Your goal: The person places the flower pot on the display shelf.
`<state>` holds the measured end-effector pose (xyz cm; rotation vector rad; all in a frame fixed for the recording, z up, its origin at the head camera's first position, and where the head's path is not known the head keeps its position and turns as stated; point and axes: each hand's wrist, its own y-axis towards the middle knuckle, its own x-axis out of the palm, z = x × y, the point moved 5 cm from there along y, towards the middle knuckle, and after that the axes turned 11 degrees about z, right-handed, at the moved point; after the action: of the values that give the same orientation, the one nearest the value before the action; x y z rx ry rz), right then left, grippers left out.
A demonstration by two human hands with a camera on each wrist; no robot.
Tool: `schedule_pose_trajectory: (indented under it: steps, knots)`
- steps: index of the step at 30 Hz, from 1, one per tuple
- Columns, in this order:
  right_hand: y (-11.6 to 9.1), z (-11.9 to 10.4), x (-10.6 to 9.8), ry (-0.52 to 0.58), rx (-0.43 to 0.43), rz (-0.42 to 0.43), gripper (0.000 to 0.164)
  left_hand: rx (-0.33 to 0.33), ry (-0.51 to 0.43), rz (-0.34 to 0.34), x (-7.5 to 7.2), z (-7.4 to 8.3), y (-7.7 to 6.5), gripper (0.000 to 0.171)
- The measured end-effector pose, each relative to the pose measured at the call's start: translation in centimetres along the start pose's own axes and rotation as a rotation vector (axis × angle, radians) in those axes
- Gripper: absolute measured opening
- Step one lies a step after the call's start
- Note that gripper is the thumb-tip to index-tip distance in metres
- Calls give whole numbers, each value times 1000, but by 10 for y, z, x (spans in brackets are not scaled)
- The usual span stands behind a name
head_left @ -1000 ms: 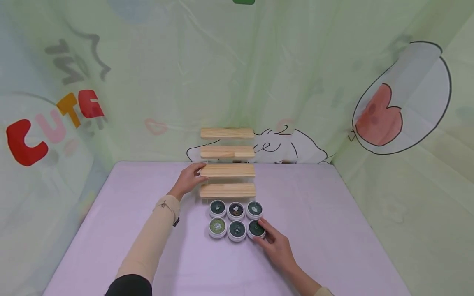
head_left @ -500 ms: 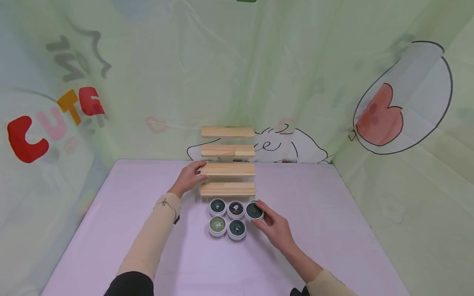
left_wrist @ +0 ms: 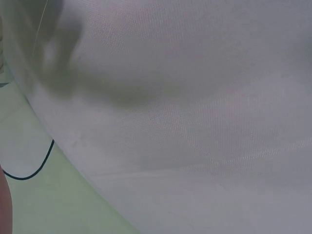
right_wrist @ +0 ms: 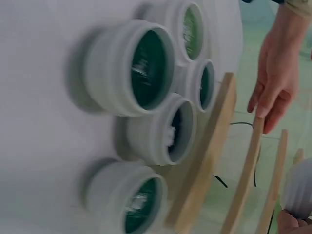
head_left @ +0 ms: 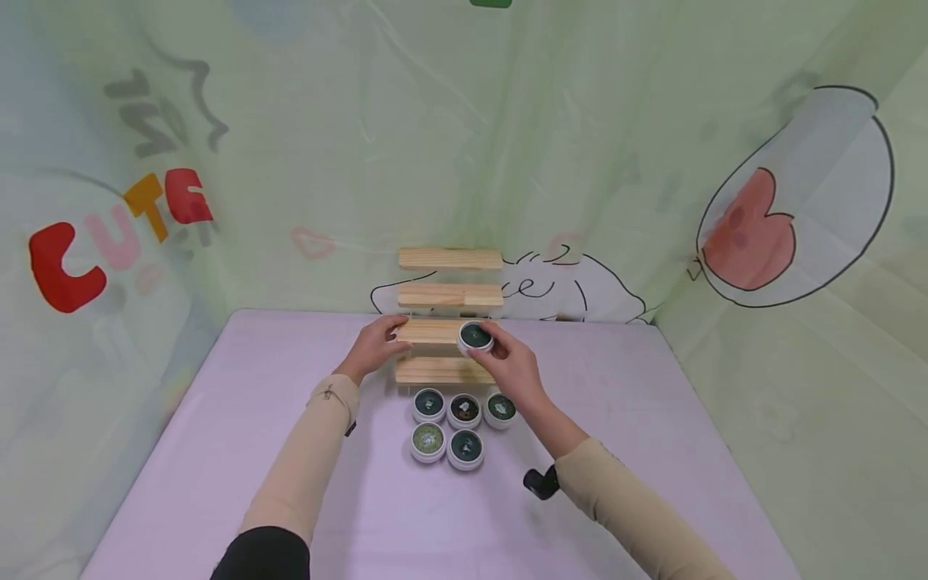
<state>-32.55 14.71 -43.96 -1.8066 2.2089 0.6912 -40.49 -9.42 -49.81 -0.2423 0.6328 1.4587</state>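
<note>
Currently held jar (head_left: 474, 336): with its dark green contents facing up, it is being held before the right part of the second board (head_left: 431, 331) from the bottom of the wooden rack (head_left: 428, 371); whether wood is being touched cannot be told.
Right hand (head_left: 513, 369): the jar is being gripped by its sides, between thumb and curled fingers.
Lift: a moment ago the jar was being carried over the rear right one; now it is being held up at the rack, so the work seems to be being shifted from the group to the boards.
Left hand (head_left: 373, 348): the same board's left end is being pinched, apparently so that the rack is being steadied.
Other jars (head_left: 465, 411): five are being left below the rack, three behind, two in front.
Surface (head_left: 406, 515): a lilac cover is being shown, backed by printed drapes (head_left: 362, 161).
</note>
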Motion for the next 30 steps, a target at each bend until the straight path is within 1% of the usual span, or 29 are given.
schedule_pose_trajectory:
  steps: [4,7,12,15,21,27,30]
  knots:
    - [21,-14,9,-47,-32,22,54,-7,6,0,0,-2,0,61]
    - [35,-24,16,-13,-51,34,54,-7,2,4,0,-3,1,62]
    - [56,-39,26,34,-56,51,53,-11,2,8,-1,-1,4,61]
    - [67,-44,30,13,-42,73,53,-22,12,0,-1,1,5,61]
    - [85,-50,38,-11,11,92,55,-46,27,-18,0,1,4,61]
    - [102,-65,46,-39,1,113,55,-42,21,-11,-1,2,3,59]
    - [109,-69,48,-30,15,113,54,-45,24,-11,-2,3,2,59]
